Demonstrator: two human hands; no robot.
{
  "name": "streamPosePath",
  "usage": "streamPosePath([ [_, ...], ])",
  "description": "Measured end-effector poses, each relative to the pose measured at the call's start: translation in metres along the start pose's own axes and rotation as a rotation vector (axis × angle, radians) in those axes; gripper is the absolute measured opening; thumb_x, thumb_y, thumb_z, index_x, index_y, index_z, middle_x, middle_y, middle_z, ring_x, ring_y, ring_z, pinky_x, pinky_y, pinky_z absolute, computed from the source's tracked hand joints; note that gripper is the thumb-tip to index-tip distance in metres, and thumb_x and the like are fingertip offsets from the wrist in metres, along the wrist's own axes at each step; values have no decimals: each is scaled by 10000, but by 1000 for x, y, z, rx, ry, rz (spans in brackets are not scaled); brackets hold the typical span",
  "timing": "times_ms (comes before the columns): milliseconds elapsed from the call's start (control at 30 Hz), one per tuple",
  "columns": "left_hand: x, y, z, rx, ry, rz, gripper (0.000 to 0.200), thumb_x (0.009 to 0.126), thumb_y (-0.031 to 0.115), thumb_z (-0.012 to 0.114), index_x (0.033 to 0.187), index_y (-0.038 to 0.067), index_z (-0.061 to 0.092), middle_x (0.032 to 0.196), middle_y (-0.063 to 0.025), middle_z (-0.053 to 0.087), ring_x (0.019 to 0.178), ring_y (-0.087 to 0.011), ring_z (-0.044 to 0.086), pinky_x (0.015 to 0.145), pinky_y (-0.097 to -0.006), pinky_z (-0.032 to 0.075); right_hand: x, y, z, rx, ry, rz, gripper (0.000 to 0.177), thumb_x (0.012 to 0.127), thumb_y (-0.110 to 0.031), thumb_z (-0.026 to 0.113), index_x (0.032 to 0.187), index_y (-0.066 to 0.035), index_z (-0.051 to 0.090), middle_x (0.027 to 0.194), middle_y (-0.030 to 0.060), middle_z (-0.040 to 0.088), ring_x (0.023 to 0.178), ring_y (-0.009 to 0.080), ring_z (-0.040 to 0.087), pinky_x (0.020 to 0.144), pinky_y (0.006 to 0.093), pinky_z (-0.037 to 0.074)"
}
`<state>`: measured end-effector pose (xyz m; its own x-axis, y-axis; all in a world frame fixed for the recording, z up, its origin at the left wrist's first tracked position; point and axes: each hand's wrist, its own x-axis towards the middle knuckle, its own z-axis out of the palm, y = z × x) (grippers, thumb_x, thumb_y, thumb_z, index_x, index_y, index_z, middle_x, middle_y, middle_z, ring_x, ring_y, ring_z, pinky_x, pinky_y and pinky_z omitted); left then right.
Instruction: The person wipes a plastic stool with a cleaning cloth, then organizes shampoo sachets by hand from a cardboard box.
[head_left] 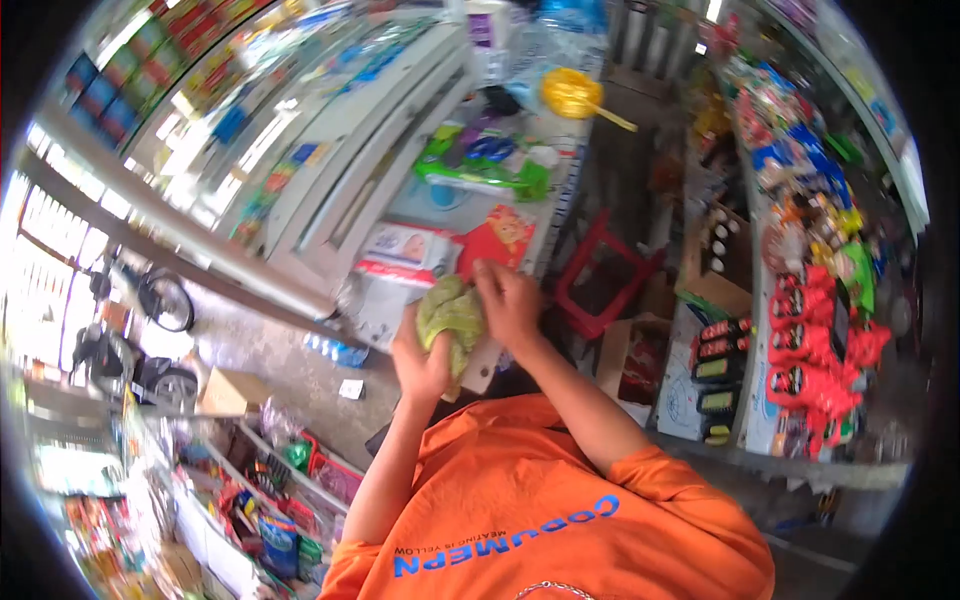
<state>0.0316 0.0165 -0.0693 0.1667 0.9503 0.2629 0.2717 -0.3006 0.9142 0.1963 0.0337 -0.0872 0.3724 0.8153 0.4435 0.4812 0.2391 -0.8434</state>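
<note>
A crumpled yellow-green cloth (450, 318) is bunched up in front of my body, above the near end of a counter. My left hand (422, 362) is wrapped round its left side, with the thumb laid over it. At its right side, my right hand (510, 303) has curled fingers closed on the cloth's edge; the fingertips are partly hidden and a little blurred. Just beyond the cloth lie a white and red pack of wipes (405, 250) and a red printed envelope or card (497, 238).
Farther along the counter are a green bag (480, 165) and a yellow plastic dipper (572, 93). A red plastic stool (607, 275) stands to the right. Shelves of red packets (800, 340) line the right side. A motorbike (165, 300) is at far left.
</note>
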Motion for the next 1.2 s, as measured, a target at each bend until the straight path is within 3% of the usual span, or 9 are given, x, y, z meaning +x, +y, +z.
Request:
streamPosePath([
  [67, -2, -14, -1, 18, 16, 26, 405, 860, 107, 580, 1238, -40, 586, 1048, -177, 713, 978, -247, 687, 900, -375, 518, -1, 3, 2, 6, -15, 48, 323, 1033, -295, 565, 940, -22, 712, 786, 202, 688, 722, 387, 686, 627, 433, 506],
  [100, 0, -22, -1, 49, 37, 68, 439, 812, 174, 650, 1203, -22, 602, 1018, -251, 704, 953, -422, 699, 858, -445, 534, -1, 9, 3, -2, -40, 45, 331, 1035, -284, 561, 975, 0, 719, 821, 205, 707, 758, 368, 710, 669, 423, 525],
  [267, 5, -14, 1, 111, 86, 47, 477, 801, 242, 686, 1204, 10, 583, 995, -277, 682, 954, -490, 652, 828, -505, 519, 3, 11, 10, 64, -63, 70, 360, 1048, -281, 554, 932, 26, 701, 774, 161, 696, 673, 285, 663, 660, 394, 493],
  [367, 6, -14, -1, 98, 53, 29, 511, 787, 255, 699, 1225, 24, 573, 1012, -285, 677, 956, -509, 632, 823, -524, 510, 3, 9, 11, 243, -14, 121, 355, 1053, -252, 561, 872, 38, 658, 713, 97, 650, 642, 154, 576, 627, 347, 468],
  [533, 7, -14, -4, 90, 3, 29, 524, 789, 263, 686, 1239, 18, 574, 1014, -273, 679, 972, -496, 642, 839, -506, 517, 3, 8, 10, 199, 30, 115, 322, 1053, -220, 557, 869, 28, 648, 704, 108, 638, 633, 168, 584, 619, 351, 464],
  [633, 7, -12, -3, 61, -5, 30, 515, 790, 237, 688, 1240, 17, 573, 1028, -265, 683, 983, -482, 652, 844, -494, 521, 4, 10, 9, 122, 1, 38, 312, 1041, -219, 569, 846, 16, 632, 676, 165, 575, 584, 260, 567, 582, 371, 440],
  [767, 9, -13, -4, 54, -28, 48, 512, 788, 210, 690, 1249, 20, 573, 1040, -258, 684, 980, -480, 656, 839, -483, 527, 5, 9, 8, 102, -7, 46, 323, 1038, -231, 568, 804, -12, 610, 602, 155, 508, 505, 306, 512, 511, 394, 381],
  [1200, 14, -3, -3, 82, -79, -98, 528, 755, 165, 672, 1245, -11, 584, 1059, -259, 687, 1005, -450, 680, 858, -459, 543, 12, -9, -1, -13, -78, 95, 313, 1007, -215, 597, 756, -28, 595, 619, 168, 530, 538, 354, 569, 503, 410, 403],
])
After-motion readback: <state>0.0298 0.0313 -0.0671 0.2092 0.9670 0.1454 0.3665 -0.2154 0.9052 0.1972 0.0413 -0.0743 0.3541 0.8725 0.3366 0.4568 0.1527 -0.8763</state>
